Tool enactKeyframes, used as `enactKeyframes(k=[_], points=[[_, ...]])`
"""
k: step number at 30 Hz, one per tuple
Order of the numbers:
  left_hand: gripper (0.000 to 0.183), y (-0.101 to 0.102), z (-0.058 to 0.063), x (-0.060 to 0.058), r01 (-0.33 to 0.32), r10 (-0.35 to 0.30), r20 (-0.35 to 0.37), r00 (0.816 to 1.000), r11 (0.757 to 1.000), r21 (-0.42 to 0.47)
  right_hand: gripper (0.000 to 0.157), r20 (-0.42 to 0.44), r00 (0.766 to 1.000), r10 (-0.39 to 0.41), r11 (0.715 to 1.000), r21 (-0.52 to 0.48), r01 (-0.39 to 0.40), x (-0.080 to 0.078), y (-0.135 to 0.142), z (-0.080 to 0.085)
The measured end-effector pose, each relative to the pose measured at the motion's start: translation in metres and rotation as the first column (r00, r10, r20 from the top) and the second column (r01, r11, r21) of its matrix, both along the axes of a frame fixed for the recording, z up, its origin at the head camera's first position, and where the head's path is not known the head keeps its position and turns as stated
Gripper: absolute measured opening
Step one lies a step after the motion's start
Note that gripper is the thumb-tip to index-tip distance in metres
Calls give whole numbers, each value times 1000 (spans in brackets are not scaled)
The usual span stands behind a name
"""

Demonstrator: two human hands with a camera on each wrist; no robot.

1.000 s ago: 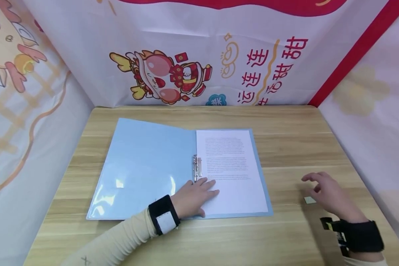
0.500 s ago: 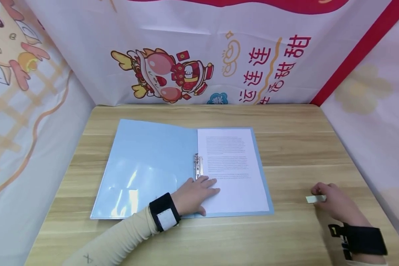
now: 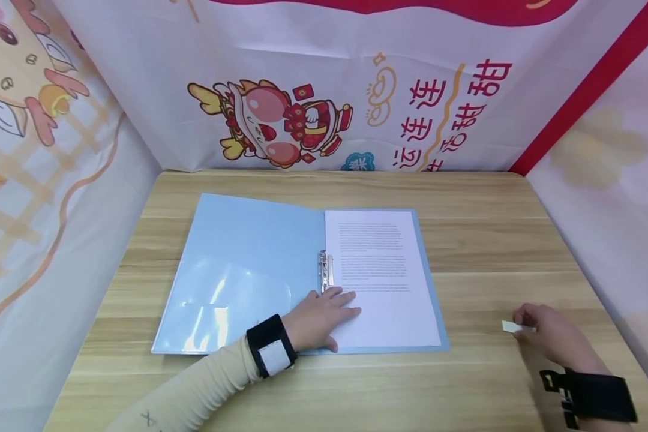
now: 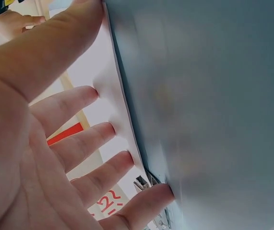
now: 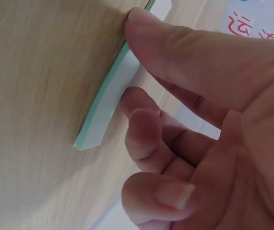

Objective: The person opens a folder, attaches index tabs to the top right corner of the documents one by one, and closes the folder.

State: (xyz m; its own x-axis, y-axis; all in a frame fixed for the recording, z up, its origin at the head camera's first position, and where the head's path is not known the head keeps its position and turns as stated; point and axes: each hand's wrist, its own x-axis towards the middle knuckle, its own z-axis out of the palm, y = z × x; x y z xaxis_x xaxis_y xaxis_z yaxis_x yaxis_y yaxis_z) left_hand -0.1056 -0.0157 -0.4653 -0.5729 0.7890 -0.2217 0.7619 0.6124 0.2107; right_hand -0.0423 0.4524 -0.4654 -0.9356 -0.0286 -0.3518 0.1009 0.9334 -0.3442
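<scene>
Strip (image 5: pixel 112 88), thin and white with a green edge, well to the right of the folder (image 3: pixel 248 240), level with the near part. Held in the right grip (image 3: pixel 556 336), pinched between thumb and fingers, one end poking out toward the folder. Touching the desk (image 3: pixel 480 240) or just above it: cannot tell. Maybe pinched like that because so thin and small, too little for a whole-hand hold.

Left grip (image 3: pixel 315 321) not closed on anything, fingers spread, tips down on the paper (image 3: pixel 383 318), close to the folder's middle fold. Probably spread that way to keep the paper flat and stop the folder sliding. Paper on the folder's right side, nearly straight with the edges, print on top, plain white below, words too small to read. Clip (image 3: pixel 324 267), shiny, at the folder's fold, just beside the paper. Paper caught in the clip or not: cannot tell.

In the way: left grip over the near end of the clip and a bit of the paper; right grip over part of the strip. Between folder and strip, a stretch of desk. Behind the folder, a cloth (image 3: pixel 281 36) with a cartoon. Black bands (image 3: pixel 270 345) on both wrists, one over the folder's near edge, one far to the right.
</scene>
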Motion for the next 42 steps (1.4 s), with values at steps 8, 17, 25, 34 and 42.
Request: enactKeyframes(k=[8,17,25,34,42], points=[[82,0,-4,-1,0,0,-7,1000,1000,-3,15,-69,998,-7,1000,16,8,7,-1,0],[81,0,-2,-1,-3,4,18,1000,1000,-9,19,-94,996,-5,1000,28,7,11,1,-3],[81,0,0,-2,-6,6,35,999,1000,-8,22,-102,995,-14,1000,13,15,12,-5,4],[79,0,-2,-3,2,-1,50,999,1000,-20,23,-176,984,-1,1000,-7,-1,11,-25,14],[77,0,0,-4,8,-7,43,999,1000,-20,25,-252,967,29,1000,-1,-30,6,-48,24]])
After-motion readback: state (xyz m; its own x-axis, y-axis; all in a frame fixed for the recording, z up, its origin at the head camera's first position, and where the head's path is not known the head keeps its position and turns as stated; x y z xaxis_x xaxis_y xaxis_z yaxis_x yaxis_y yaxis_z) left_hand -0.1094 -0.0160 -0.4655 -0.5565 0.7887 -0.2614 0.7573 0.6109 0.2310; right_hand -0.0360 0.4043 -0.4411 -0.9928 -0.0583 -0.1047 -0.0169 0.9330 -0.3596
